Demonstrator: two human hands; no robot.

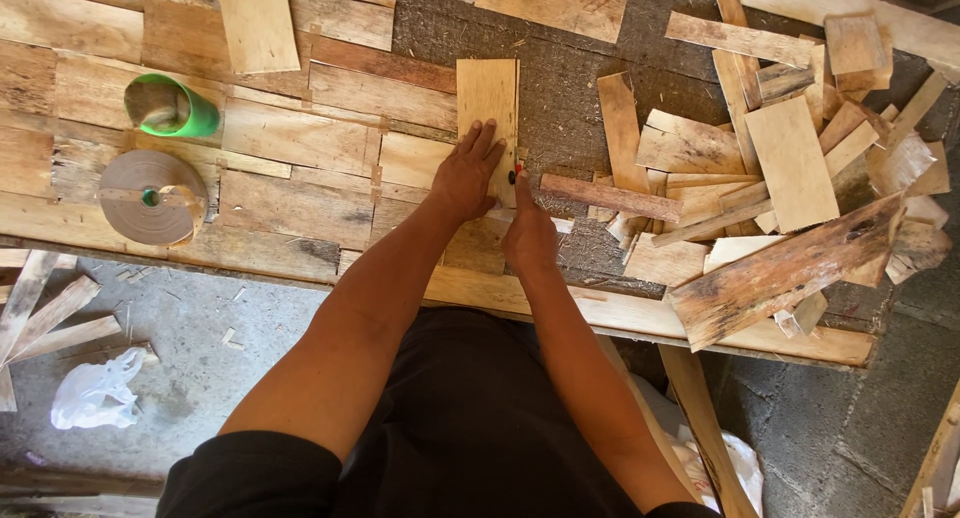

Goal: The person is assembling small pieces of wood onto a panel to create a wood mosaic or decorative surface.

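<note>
Pale rectangular veneer strip (487, 108), flat on workbench, lengthwise away

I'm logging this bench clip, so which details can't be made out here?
Head view:
- Tool in the right hand: only a red speck shows; the hand hides it.
- Veneer strip: its lower end lies under the left hand.
- Scrap pile: lower pieces buried by upper ones.

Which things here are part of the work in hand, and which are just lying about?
In hand: left hand flat on the veneer strip; right hand with a small red tool at its edge.
Lying about: green cup, tape roll, scrap pile, white bag.
</note>
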